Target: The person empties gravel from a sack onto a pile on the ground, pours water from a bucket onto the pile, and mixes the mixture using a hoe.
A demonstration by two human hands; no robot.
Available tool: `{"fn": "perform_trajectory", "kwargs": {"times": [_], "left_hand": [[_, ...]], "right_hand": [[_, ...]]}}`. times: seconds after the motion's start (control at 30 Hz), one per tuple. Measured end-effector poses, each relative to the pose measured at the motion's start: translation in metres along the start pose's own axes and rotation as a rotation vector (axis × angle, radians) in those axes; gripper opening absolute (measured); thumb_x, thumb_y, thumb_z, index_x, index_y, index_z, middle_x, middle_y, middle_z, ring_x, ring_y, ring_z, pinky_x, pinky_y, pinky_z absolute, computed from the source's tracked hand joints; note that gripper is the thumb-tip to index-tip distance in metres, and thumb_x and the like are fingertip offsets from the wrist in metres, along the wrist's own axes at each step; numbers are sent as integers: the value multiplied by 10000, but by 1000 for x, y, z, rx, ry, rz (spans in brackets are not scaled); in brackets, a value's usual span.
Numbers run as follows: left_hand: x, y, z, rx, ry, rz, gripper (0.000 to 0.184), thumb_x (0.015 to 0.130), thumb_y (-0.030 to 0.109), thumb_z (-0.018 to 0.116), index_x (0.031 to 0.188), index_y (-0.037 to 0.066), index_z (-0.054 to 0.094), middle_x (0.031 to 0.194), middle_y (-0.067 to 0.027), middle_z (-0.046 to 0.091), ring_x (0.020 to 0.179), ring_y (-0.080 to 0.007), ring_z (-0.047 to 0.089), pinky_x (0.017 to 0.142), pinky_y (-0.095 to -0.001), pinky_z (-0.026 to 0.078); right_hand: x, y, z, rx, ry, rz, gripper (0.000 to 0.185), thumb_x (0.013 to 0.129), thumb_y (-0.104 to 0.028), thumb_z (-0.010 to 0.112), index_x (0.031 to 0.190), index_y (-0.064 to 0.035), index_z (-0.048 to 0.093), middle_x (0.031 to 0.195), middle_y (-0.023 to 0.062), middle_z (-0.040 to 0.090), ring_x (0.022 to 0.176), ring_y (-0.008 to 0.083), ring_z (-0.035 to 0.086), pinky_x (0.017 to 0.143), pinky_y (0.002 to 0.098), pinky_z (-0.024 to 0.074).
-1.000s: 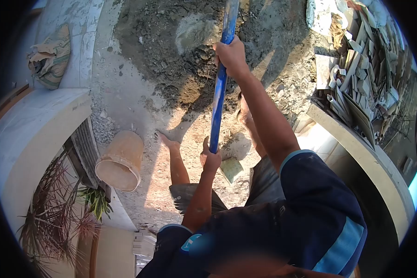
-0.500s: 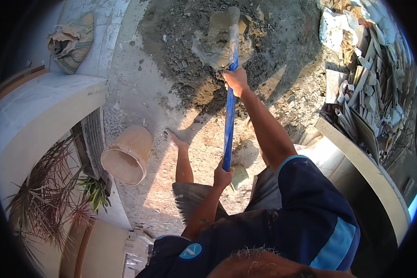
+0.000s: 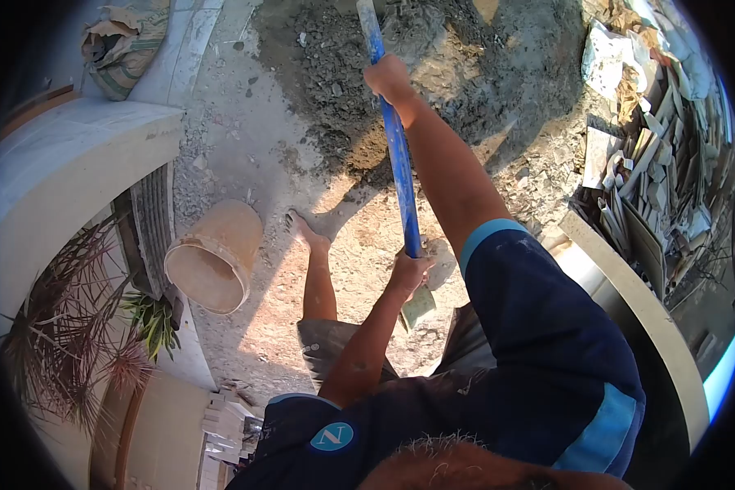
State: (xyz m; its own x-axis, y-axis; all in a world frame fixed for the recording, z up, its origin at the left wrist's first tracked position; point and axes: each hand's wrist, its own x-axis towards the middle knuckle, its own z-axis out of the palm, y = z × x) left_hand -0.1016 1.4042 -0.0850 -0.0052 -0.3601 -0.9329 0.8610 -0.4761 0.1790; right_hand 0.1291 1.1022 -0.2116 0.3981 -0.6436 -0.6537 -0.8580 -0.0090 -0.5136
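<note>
A hoe with a worn blue handle [image 3: 400, 163] runs from low centre up to the top edge. Its blade lies beyond the frame. My right hand [image 3: 389, 79] wraps round the upper part of the handle, above a heap of wet grey mortar [image 3: 343, 90]. Lower down, near the handle's end, my left hand [image 3: 411, 270] is closed on it. The mortar spreads over the ground on both sides of the handle.
An old bucket [image 3: 212, 257] lies on its side left of my bare foot [image 3: 306, 231]. Potted plants [image 3: 151, 322] and a low ledge [image 3: 82, 171] line the left. A woven sack [image 3: 131, 53] stands top left. Broken tiles and boards [image 3: 653, 171] are piled right, by a curved wall [image 3: 645, 294].
Both hands and the hoe have shifted toward the top of the view, the far end swinging left. The hoe's blade, earlier visible in the mortar, is now out of frame.
</note>
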Motion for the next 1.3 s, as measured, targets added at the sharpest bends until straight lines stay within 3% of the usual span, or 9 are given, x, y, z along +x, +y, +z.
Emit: {"fn": "perform_trajectory", "kwargs": {"times": [0.1, 0.17, 0.3, 0.37, 0.43, 0.57, 0.7, 0.9, 1.3], "left_hand": [[-46, -22, -10, 21, 7, 2, 483, 788, 89, 724, 1244, 25, 581, 776, -53, 597, 526, -117, 536, 442, -285, 430], [-59, -55, -23, 323, 72, 28, 604, 826, 87, 719, 1390, 31, 510, 723, -26, 588, 478, -109, 492, 451, -280, 410], [-47, -84, -46, 674, 225, 379, 623, 771, 70, 695, 1367, 34, 517, 1082, -217, 693, 933, -336, 704, 850, -388, 545], [-18, -38, -40, 725, 269, 592, 679, 794, 74, 674, 1431, 101, 440, 1023, -245, 689, 896, -364, 702, 765, -419, 557], [17, 15, -28, 724, 327, 499, 675, 801, 101, 680, 1430, 110, 435, 804, -236, 677, 733, -384, 686, 658, -458, 533], [17, 82, 3, 696, 237, 430, 615, 796, 107, 690, 1369, 30, 482, 950, -242, 677, 866, -354, 689, 750, -430, 530], [-16, -23, -17, 618, 293, 135, 649, 776, 131, 718, 1367, -4, 487, 1055, -233, 681, 1008, -333, 672, 857, -424, 517], [-83, -88, -69, 838, 440, 147, 655, 777, 108, 687, 1395, 12, 491, 1110, -258, 675, 1014, -345, 685, 865, -404, 532], [83, 176, 36, 728, 302, 541, 418, 786, 80, 680, 1178, 60, 535, 778, -91, 585, 638, -222, 599, 589, -373, 484]], "right_hand": [[-41, 38, 8, 72, 55, 35, 400, 810, -156, 641, 1118, 95, 592, 957, 277, 693, 967, 435, 678, 813, 431, 546], [-68, 63, -6, 98, 54, 119, 386, 796, -126, 657, 1106, 83, 561, 851, 230, 686, 789, 372, 706, 681, 429, 555], [-149, 31, -74, 533, 185, 49, 118, 796, -38, 646, 814, 2, 536, 591, 84, 540, 494, 200, 602, 424, 360, 449], [-134, -7, -112, 568, 205, -86, 135, 800, -36, 651, 779, -24, 517, 574, 74, 527, 476, 179, 587, 413, 359, 440], [-100, -38, -134, 568, 208, -217, 168, 805, -45, 648, 708, -28, 511, 576, 89, 544, 469, 178, 581, 413, 373, 440], [-7, -27, -110, 485, 137, -404, 198, 807, -78, 620, 646, 4, 539, 576, 114, 581, 452, 199, 576, 418, 374, 442], [-30, 39, -15, 364, 10, 200, 106, 815, -12, 616, 778, 59, 547, 610, 131, 577, 454, 242, 574, 400, 405, 425], [-132, 76, -12, 442, 194, 153, 256, 808, -139, 653, 968, 46, 577, 757, 169, 672, 570, 299, 665, 537, 389, 523], [53, -82, -186, 491, 248, -327, 219, 798, -72, 618, 948, 68, 541, 663, 153, 616, 542, 252, 645, 491, 385, 516]]}}
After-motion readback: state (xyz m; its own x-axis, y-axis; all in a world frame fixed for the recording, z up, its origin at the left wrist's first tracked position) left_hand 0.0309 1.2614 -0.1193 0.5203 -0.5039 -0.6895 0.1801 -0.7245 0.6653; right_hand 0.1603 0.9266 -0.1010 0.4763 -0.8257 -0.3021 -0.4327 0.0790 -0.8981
